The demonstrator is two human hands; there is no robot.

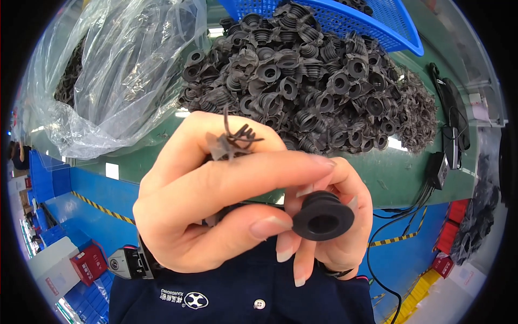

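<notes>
Head view, black rubber grommet (322, 217), round w/ flared rim, pinched btwn left hand (216, 200) & right hand (345, 216)

I see a black rubber grommet (322, 218), round with a flared rim and a dark oval hole that faces me. It sits between fingertips, close to the camera. A thin scrap (232, 141) of black rubber flash sticks up behind the knuckles.

Left hand (210, 200) and right hand (340, 216) pinch one black rubber grommet (322, 217), open end toward camera. Thin rubber scrap (233, 141) sticks up from left fingers. Behind: grommet pile (307, 81) on green table (399, 173), blue basket (345, 19), clear plastic bag (118, 70).
</notes>
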